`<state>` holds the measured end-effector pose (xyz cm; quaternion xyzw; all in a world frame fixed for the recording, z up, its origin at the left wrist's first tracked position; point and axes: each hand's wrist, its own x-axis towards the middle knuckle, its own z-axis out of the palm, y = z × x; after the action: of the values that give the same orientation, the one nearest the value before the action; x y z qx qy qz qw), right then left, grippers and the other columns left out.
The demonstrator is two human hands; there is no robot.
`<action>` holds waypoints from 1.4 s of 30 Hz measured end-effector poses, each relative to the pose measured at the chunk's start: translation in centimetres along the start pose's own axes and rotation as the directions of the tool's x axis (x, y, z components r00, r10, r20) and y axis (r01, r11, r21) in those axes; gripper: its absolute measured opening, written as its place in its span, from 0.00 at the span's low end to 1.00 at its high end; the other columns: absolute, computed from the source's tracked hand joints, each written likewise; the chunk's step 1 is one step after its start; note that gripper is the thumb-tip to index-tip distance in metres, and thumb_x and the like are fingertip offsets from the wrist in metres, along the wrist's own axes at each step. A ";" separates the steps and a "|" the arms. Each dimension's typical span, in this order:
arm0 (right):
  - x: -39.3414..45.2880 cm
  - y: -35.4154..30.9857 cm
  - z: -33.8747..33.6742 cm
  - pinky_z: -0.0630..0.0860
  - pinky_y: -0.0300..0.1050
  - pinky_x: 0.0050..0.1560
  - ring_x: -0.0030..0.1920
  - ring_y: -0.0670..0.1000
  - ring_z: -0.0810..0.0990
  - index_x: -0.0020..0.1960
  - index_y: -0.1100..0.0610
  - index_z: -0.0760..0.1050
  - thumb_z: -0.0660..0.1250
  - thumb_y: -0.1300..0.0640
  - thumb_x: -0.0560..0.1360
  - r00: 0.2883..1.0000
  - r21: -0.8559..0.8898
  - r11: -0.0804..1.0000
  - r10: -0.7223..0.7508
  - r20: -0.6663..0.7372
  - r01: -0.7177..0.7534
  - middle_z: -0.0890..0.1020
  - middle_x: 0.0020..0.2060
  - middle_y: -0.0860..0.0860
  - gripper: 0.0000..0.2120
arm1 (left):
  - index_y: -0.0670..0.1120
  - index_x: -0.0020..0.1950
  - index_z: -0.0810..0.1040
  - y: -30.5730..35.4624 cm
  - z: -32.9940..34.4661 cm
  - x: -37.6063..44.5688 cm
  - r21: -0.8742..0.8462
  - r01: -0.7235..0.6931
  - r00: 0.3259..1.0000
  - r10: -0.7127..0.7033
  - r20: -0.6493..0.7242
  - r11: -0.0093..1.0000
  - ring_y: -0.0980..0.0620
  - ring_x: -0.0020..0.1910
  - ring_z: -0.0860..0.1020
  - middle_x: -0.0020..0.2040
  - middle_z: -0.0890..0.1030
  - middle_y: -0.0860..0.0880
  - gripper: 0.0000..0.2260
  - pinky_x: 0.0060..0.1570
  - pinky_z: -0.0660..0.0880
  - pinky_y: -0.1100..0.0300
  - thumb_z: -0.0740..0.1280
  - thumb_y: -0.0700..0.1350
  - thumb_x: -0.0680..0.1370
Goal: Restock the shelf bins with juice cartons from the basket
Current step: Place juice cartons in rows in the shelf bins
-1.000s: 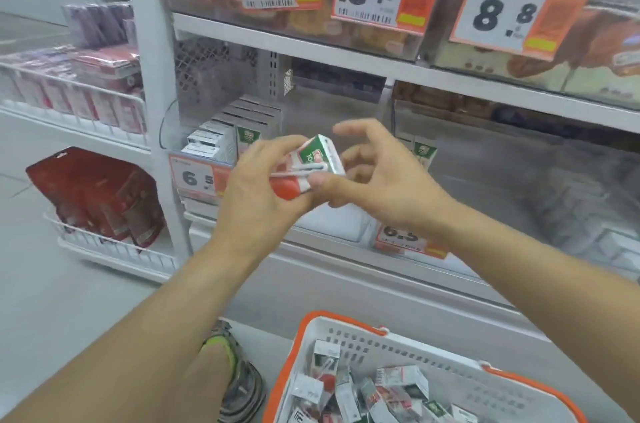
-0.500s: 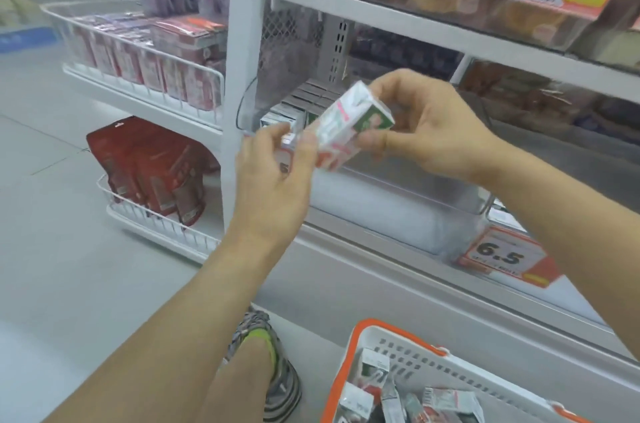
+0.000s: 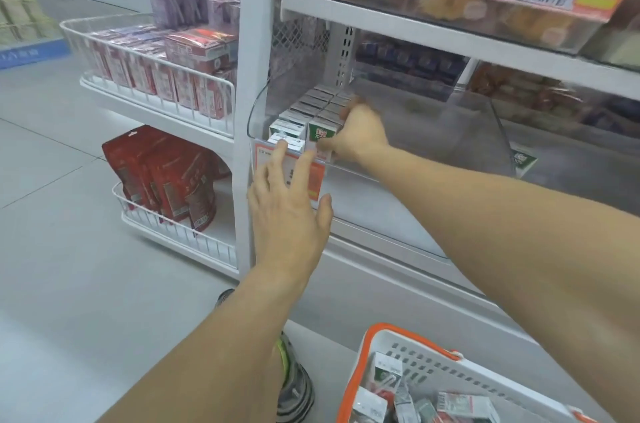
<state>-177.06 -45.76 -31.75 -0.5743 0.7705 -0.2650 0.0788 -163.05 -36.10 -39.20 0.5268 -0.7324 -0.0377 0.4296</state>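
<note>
Now we have carried the juice carton (image 3: 321, 138) out of mid-air, where both hands held it tilted half a second ago, into the clear shelf bin (image 3: 450, 118) at centre frame. Our right hand (image 3: 360, 135) pinches it at the front of the right-hand row; our left hand (image 3: 289, 211) has let go and hovers with fingers spread, empty, before the price tag (image 3: 313, 180). We judge this carton nearly placed. It stands upright, long axis vertical, green face toward us. More cartons wait in the basket (image 3: 450, 358), lower right.
</note>
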 end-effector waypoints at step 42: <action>-49.4 34.6 3.0 0.71 0.44 0.51 0.56 0.54 0.77 0.62 0.56 0.75 0.74 0.55 0.73 0.631 -0.048 0.972 0.187 0.753 -0.231 0.77 0.58 0.53 0.19 | 0.57 0.65 0.77 6.4 3.8 -31.8 -0.142 -0.610 -0.099 0.104 0.990 0.779 0.48 0.59 0.65 0.56 0.67 0.50 0.24 0.62 0.63 0.53 0.75 0.55 0.70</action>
<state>-188.71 6.01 -60.61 -0.5366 0.7223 -0.0130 0.4361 -167.88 -9.18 -57.12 0.1909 -0.9208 -0.1330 -0.3129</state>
